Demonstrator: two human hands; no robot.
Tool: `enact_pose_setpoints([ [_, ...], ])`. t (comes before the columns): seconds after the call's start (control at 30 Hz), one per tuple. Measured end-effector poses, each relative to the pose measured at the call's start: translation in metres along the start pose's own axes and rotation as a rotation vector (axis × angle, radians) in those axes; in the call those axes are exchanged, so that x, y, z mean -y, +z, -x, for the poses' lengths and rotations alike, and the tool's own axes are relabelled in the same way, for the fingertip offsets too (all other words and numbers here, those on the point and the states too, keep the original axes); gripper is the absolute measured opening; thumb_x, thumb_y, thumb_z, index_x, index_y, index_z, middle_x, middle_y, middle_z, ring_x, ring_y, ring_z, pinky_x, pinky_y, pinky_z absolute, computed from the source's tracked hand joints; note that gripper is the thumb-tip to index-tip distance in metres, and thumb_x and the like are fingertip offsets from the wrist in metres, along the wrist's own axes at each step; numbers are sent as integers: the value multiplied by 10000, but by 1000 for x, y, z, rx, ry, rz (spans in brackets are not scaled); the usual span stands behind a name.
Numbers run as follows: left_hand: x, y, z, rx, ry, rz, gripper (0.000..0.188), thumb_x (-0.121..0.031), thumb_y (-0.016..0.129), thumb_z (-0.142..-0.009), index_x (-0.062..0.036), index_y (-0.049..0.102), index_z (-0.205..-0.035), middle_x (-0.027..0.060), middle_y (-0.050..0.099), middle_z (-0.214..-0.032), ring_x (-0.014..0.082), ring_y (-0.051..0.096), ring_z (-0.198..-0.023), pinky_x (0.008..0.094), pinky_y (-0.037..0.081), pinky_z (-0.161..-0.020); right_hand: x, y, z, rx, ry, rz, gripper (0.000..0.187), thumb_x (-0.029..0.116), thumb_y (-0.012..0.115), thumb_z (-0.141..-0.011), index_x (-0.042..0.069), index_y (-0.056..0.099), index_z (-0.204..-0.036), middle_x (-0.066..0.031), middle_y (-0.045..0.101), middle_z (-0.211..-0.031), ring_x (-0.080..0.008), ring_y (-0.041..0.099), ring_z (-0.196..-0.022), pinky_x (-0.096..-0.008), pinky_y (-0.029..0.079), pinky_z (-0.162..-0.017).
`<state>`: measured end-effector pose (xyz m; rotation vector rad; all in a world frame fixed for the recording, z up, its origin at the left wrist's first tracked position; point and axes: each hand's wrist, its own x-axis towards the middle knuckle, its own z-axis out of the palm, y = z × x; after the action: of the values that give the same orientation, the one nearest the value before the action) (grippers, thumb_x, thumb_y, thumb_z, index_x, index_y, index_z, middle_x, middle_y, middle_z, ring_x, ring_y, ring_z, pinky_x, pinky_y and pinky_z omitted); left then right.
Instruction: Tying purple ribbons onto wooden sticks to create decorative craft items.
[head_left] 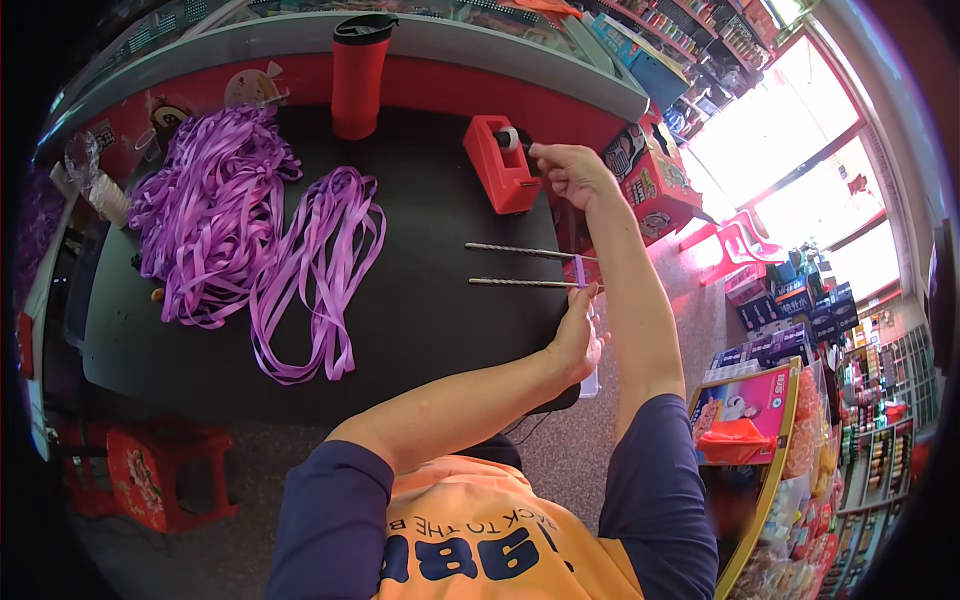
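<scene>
At the table's right edge, two thin twisted metal rods point(515, 282), like drill bits, lie parallel and stick out over the tabletop. A short purple ribbon point(580, 272) runs across both near their right ends. My left hand point(574, 342) is closed at its lower end, thumb touching it by the nearer rod; the other fingers are partly hidden. Farther off, my right hand point(578, 174) pinches a dark part at the side of a red tape dispenser point(503, 172), beside its white-cored roll. A large heap of purple ribbon point(215, 215) and a smaller looped bundle point(325, 270) lie to the left.
A red tumbler point(360, 85) with a black lid stands at the back of the black table point(430, 340), before a glass counter point(480, 45). A red stool point(165, 475) is at lower left. Right of me are a goods rack point(790, 440), stacked boxes point(790, 305) and a pink chair point(735, 245).
</scene>
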<state>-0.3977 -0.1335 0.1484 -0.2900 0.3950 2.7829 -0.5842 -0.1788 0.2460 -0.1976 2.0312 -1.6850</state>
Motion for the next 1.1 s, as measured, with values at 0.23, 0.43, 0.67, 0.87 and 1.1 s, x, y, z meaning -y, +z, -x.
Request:
enact_pose_setpoints([
  [0.23,-4,0,2,-28,-23,0,771,-508,498,-882,-165,113,-1455,47,18,-1558,260,-19,-1423,450,71,-1121,0,-5,23,9,50,-6,153,193,703,-823,61,676,-894,53,573,-693,-3,375,-503,-165,268,-464],
  [0.43,-1,-3,-3,-14,-19,6,711,-498,489,-883,-151,193,-1428,37,40,-1555,259,10,-1420,455,74,-1115,-22,-8,35,31,63,-79,151,181,725,-804,54,677,-871,39,569,-688,-10,366,-503,-166,278,-457],
  [0.67,0,-2,-2,-5,17,-29,538,-475,445,-896,-154,385,-1323,2,228,-1494,239,176,-1356,448,86,-1103,-41,-1,30,5,67,-65,205,191,753,-773,13,662,-819,-11,598,-690,-16,380,-483,-160,266,-425],
  [0.87,-1,-4,-5,13,13,-14,482,-476,450,-893,-152,449,-1250,2,375,-1383,206,305,-1280,440,176,-1075,-46,7,34,-87,-153,124,224,208,737,-780,-9,680,-795,-30,622,-659,-57,472,-489,-191,349,-442],
  [1.1,4,-11,-9,29,19,30,383,-428,458,-905,-176,458,-1192,23,429,-1285,214,342,-1232,433,247,-1037,-56,5,44,-254,-424,679,247,273,640,-816,40,721,-831,-55,669,-673,-98,584,-590,-256,474,-611],
])
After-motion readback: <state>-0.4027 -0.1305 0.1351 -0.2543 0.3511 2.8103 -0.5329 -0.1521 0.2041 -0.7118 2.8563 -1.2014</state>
